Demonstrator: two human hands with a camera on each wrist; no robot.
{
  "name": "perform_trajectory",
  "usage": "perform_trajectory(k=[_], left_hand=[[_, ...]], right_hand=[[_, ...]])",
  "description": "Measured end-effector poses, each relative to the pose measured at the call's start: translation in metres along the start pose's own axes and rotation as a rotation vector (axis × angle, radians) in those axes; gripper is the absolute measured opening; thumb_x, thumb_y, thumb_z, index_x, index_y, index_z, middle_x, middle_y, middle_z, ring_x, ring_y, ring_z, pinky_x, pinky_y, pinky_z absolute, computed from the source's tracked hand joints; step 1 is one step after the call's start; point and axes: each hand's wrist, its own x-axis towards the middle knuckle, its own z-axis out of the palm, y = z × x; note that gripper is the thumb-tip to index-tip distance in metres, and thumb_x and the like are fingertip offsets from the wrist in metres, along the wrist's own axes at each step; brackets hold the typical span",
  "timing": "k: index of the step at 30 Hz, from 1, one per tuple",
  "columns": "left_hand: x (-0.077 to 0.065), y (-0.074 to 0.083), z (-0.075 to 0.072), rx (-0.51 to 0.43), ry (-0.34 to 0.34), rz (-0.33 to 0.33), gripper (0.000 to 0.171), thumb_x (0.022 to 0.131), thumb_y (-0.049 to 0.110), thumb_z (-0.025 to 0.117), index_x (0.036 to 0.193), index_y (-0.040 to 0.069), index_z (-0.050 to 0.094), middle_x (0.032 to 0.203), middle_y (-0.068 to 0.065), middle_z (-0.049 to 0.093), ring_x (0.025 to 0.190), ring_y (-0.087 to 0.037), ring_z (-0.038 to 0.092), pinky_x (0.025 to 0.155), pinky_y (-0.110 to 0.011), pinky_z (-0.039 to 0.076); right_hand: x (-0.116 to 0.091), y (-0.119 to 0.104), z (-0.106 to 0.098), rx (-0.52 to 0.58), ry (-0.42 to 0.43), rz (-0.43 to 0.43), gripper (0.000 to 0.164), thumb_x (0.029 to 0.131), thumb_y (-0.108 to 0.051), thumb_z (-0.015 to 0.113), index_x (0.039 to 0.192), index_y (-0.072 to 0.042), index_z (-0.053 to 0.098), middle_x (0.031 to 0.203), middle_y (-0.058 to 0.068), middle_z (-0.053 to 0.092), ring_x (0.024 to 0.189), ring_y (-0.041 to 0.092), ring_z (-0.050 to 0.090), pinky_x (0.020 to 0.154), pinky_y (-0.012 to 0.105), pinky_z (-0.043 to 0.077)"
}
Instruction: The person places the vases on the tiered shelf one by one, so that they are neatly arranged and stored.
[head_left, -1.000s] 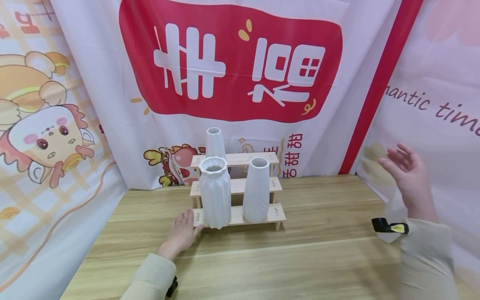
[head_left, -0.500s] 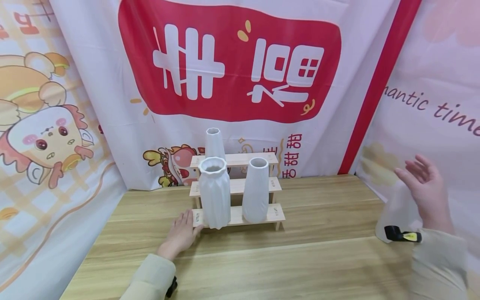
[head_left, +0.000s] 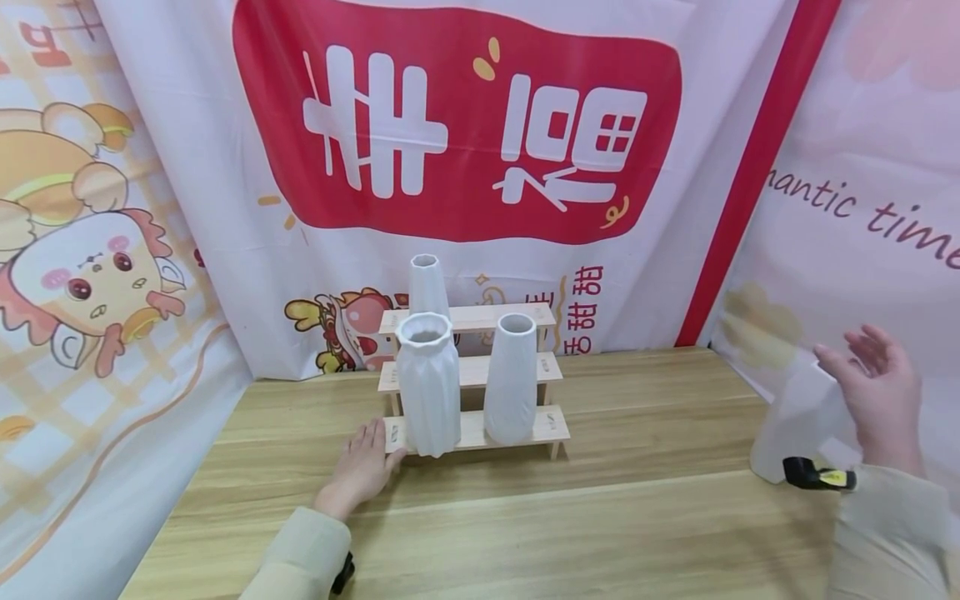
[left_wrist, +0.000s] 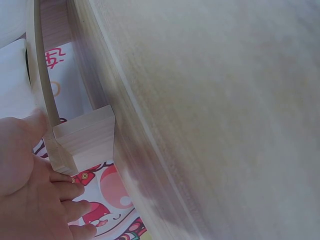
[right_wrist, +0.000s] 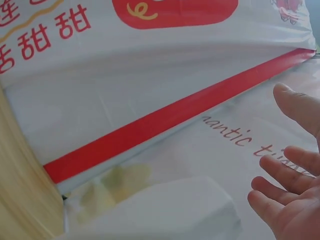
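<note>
A three-tier wooden display stand stands on the table. A fluted white vase and a smooth tapering white vase are on its lowest shelf, and a slim white vase is at the back left. My left hand rests against the left end of the lowest shelf, fingers extended; the left wrist view shows its thumb at the board's edge. On the far right, my right hand hovers with relaxed fingers beside an angular white vase, overlapping its upper part in the head view.
The wood-grain table is walled by printed cloths: a red-and-white one behind, a cartoon one on the left, and a lettered one on the right.
My right hand has moved to the right and down beside the angular vase, uncovering more of it. My left hand, the stand and the vases around it have stayed put.
</note>
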Motion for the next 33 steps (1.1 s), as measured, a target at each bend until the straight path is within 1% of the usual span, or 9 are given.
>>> perform_trajectory(k=[5,10,15,19,23,26,28,30,33], left_hand=[[0.001,0.0,0.0,0.0,-0.001,-0.002,0.068,0.099,0.032,0.04,0.138,-0.017,0.016,0.143,-0.034,0.015,0.131,-0.048,0.013,0.105,-0.058,0.009],[0.0,0.001,-0.001,0.003,0.003,0.001,0.068,0.099,0.033,0.04,0.138,-0.017,0.015,0.143,-0.034,0.015,0.131,-0.048,0.014,0.105,-0.058,0.009],[0.0,0.001,-0.002,-0.002,0.004,0.002,0.068,0.099,0.032,0.04,0.138,-0.017,0.015,0.143,-0.034,0.015,0.131,-0.048,0.014,0.105,-0.058,0.01],[0.0,0.002,-0.003,-0.004,-0.001,0.0,0.068,0.099,0.032,0.04,0.138,-0.017,0.015,0.143,-0.034,0.015,0.131,-0.048,0.014,0.105,-0.058,0.01],[0.001,0.002,-0.003,0.0,0.002,-0.001,0.067,0.099,0.032,0.041,0.138,-0.017,0.016,0.143,-0.034,0.015,0.13,-0.048,0.014,0.105,-0.058,0.01],[0.001,0.002,-0.003,0.001,-0.003,-0.006,0.068,0.099,0.033,0.04,0.138,-0.017,0.016,0.143,-0.034,0.015,0.131,-0.048,0.014,0.106,-0.057,0.01],[0.001,0.002,-0.003,0.001,-0.006,-0.009,0.068,0.099,0.033,0.04,0.139,-0.016,0.016,0.143,-0.034,0.015,0.131,-0.047,0.014,0.106,-0.057,0.009],[0.002,0.002,-0.003,-0.003,-0.01,-0.011,0.069,0.099,0.034,0.04,0.139,-0.016,0.015,0.144,-0.033,0.014,0.131,-0.047,0.013,0.106,-0.057,0.009],[0.002,0.002,-0.003,-0.007,-0.01,-0.005,0.069,0.099,0.034,0.04,0.139,-0.016,0.014,0.144,-0.034,0.014,0.131,-0.047,0.013,0.105,-0.057,0.009]], right_hand=[[0.002,0.012,-0.004,-0.097,0.008,0.008,0.076,0.086,-0.027,0.065,0.147,-0.024,0.02,0.148,-0.004,0.026,0.134,0.012,0.019,0.107,0.021,0.015],[0.005,0.025,-0.008,-0.143,-0.065,0.016,0.081,0.087,-0.033,0.063,0.149,-0.023,0.012,0.152,-0.001,0.013,0.137,0.02,0.01,0.109,0.03,0.013],[0.006,0.038,-0.011,-0.156,-0.13,0.009,0.084,0.088,-0.032,0.062,0.149,-0.019,0.005,0.153,0.007,0.005,0.137,0.022,0.009,0.109,0.029,0.013],[0.006,0.047,-0.012,-0.181,-0.144,-0.014,0.083,0.089,-0.031,0.061,0.149,-0.016,0.005,0.152,0.013,0.006,0.135,0.02,0.016,0.105,0.02,0.02],[0.006,0.053,-0.013,-0.199,-0.144,-0.025,0.082,0.089,-0.03,0.061,0.149,-0.016,0.007,0.151,0.016,0.01,0.13,0.014,0.025,0.09,0.005,0.028],[0.007,0.056,-0.014,-0.209,-0.144,-0.018,0.082,0.089,-0.031,0.061,0.149,-0.014,0.008,0.151,0.018,0.011,0.128,0.015,0.027,0.086,0.003,0.03],[0.007,0.056,-0.014,-0.209,-0.142,-0.006,0.082,0.088,-0.031,0.061,0.149,-0.012,0.009,0.15,0.02,0.011,0.129,0.018,0.026,0.094,0.01,0.029],[0.008,0.055,-0.014,-0.202,-0.141,0.017,0.083,0.088,-0.032,0.061,0.149,-0.011,0.008,0.151,0.019,0.01,0.132,0.021,0.023,0.104,0.023,0.026],[0.01,0.054,-0.014,-0.202,-0.135,0.052,0.084,0.087,-0.036,0.062,0.149,-0.01,0.011,0.151,0.016,0.013,0.132,0.024,0.023,0.107,0.043,0.022]])
